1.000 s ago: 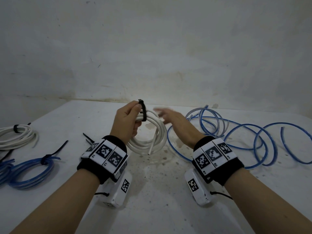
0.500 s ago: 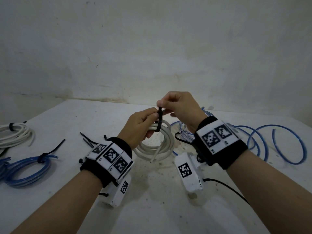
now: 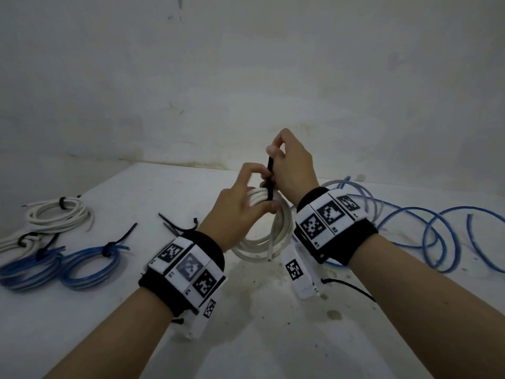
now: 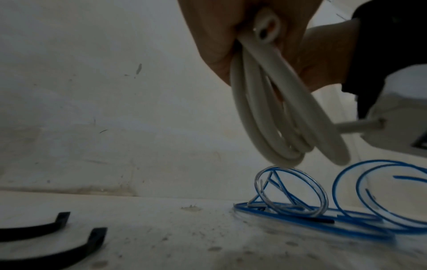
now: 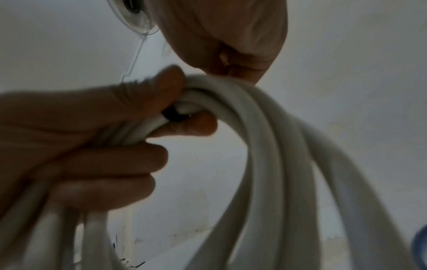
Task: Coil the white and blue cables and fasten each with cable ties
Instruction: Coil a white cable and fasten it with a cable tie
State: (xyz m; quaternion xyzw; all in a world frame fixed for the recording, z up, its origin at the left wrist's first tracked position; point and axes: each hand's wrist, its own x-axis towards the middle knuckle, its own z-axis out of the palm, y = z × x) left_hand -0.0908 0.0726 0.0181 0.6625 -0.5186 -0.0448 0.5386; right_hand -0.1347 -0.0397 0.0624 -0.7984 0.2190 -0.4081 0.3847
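My left hand (image 3: 246,203) grips the top of a white cable coil (image 3: 262,239) held above the table, its loops hanging down (image 4: 277,113) (image 5: 265,146). A black cable tie (image 3: 270,181) wraps the coil at the grip. My right hand (image 3: 289,162) pinches the tie's tail and holds it upward above the coil. Loose blue cable (image 3: 426,228) sprawls in loops on the table to the right (image 4: 346,201).
At the left lie tied coils: a white one (image 3: 58,214) and two blue ones (image 3: 90,263) (image 3: 27,272). Spare black ties (image 3: 175,228) (image 4: 57,237) lie left of my left wrist. A grey wall (image 3: 246,77) backs the white table (image 3: 273,337).
My right hand came in from the open position, took the tie's tail and has pulled it upward. The left hand keeps its grip on the coil.
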